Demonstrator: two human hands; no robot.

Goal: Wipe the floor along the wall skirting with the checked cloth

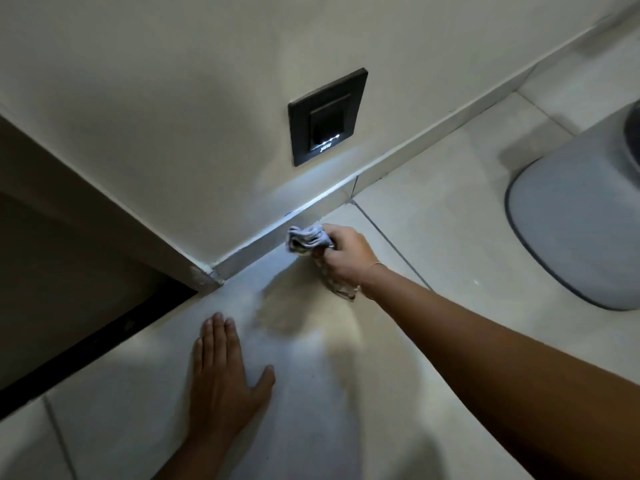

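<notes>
- Our right hand (341,254) is closed in a fist on the cloth (308,239), which is bunched into a wad that pokes out past the knuckles and presses where floor (433,237) meets skirting (263,242).
- A tail of the cloth hangs out under the wrist and drags on the tile.
- We judge it light and soft, limp enough to fold into the corner line (no stiffness to fight), so a firm grip on the bunched middle, as we have it, should keep the wad from unrolling.
- Our left hand (221,375) lies flat on the floor, fingers together and empty, near and below the right, bracing us.
- Edges: the skirting runs straight past the fist both ways; to the fist's left it ends at a chipped corner (204,275), with a dark gap beyond.
- Above the fist sits a dark wall plate (327,117), clear of the wiping line.
- To the right, open tile runs along the wall; a grey bin (571,220) stands well apart, off the skirting.
</notes>
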